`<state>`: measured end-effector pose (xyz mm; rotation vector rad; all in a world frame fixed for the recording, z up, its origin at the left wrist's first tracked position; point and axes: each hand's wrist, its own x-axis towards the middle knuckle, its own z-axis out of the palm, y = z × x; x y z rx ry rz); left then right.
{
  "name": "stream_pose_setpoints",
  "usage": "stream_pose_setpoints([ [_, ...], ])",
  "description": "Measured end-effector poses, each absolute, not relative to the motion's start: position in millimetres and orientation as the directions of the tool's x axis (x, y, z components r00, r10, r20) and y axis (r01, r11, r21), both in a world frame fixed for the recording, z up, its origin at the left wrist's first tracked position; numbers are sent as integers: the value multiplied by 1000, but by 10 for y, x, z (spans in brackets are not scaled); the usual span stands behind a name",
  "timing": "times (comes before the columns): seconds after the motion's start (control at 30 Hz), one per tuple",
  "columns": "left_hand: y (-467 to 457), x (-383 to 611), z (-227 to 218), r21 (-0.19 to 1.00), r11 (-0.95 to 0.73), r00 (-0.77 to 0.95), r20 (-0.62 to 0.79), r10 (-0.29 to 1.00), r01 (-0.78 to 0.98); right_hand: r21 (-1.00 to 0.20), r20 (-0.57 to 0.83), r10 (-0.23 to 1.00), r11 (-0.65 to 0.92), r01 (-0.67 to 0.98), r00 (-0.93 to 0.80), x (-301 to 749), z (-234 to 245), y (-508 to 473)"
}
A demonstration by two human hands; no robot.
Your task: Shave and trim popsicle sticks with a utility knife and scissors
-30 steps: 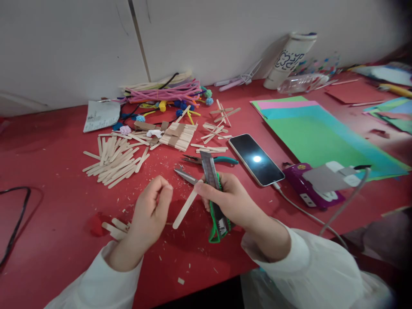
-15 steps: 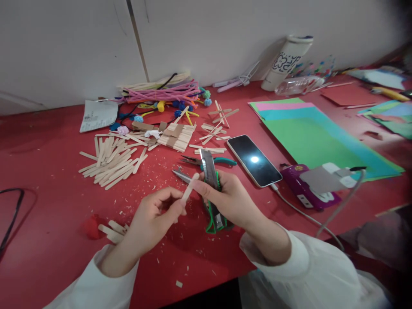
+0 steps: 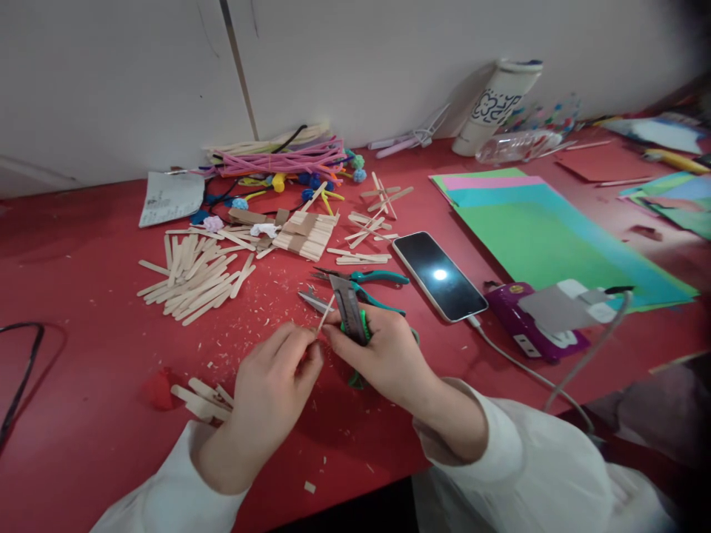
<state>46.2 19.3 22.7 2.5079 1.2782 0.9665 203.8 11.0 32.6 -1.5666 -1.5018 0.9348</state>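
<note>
My left hand (image 3: pixel 275 396) pinches a wooden craft stick (image 3: pixel 326 312), which is turned edge-on and points up and away. My right hand (image 3: pixel 383 352) is closed round a utility knife (image 3: pixel 349 311) with a green-edged body; its wide blade tilts up to the left beside the stick. Past the hands lie teal-handled pliers (image 3: pixel 378 277) and a pair of scissors (image 3: pixel 315 302), partly covered by my right hand. By my left wrist are a few loose craft sticks (image 3: pixel 201 406) and a red piece (image 3: pixel 160 390). Wood shavings dot the red table.
Piled craft sticks (image 3: pixel 192 281) and a taped stick bundle (image 3: pixel 305 235) lie at the back left, before pink pipe cleaners (image 3: pixel 278 159). A phone (image 3: pixel 440 277) on a cable, a purple power strip (image 3: pixel 533 326) and green paper sheets (image 3: pixel 533 222) occupy the right. A tumbler (image 3: pixel 494 107) leans on the wall.
The craft stick has turned from flat to edge-on. My left hand has rolled over and shifted right; my right hand has tilted the knife further left, and its lower end is now mostly covered.
</note>
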Motion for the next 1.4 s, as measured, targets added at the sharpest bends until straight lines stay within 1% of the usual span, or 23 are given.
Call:
stream_pose_setpoints([
  [0.13,160,486,216,306,-612,458,446,769,730,-875,-26,999,-37,483,30,2022,342,110],
  [0.23,147,503,225,262,-631,483,455,748,730,-870,-18,1000,-25,492,19,2022,356,110],
  [0.3,144,507,228,257,-646,496,462,736,719,-877,-11,1000,-12,481,6,2028,361,113],
  [0.47,142,505,211,309,-656,502,450,739,689,-885,-22,999,-30,465,23,2037,370,116],
  [0.57,151,507,206,382,-624,465,432,773,682,-892,-39,999,-52,449,38,2032,383,107],
  [0.63,170,504,216,476,-585,424,409,808,657,-904,-51,997,-68,422,53,2036,399,97],
  [0.7,199,492,240,582,-522,369,370,853,624,-926,-61,998,-65,372,23,2050,419,90],
  [0.8,247,463,292,747,-364,241,274,931,556,-953,-95,989,-58,297,-113,2089,450,92],
  [0.87,274,445,326,849,-241,159,187,969,471,-947,-145,973,-83,309,-181,2116,457,98],
  [0.93,295,432,350,914,-147,104,116,988,378,-932,-159,966,-79,354,-204,2134,449,100],
  [1.0,308,423,362,943,-94,73,74,995,320,-921,-128,966,-32,389,-224,2137,432,92],
  [1.1,310,410,359,951,-74,58,59,997,299,-899,-79,967,36,436,-242,2124,411,65],
  [1.2,298,398,348,945,-87,57,73,996,316,-880,-76,962,59,470,-264,2107,414,45],
  [1.4,297,391,327,922,-136,85,113,990,362,-889,-81,955,60,454,-285,2111,434,47],
])
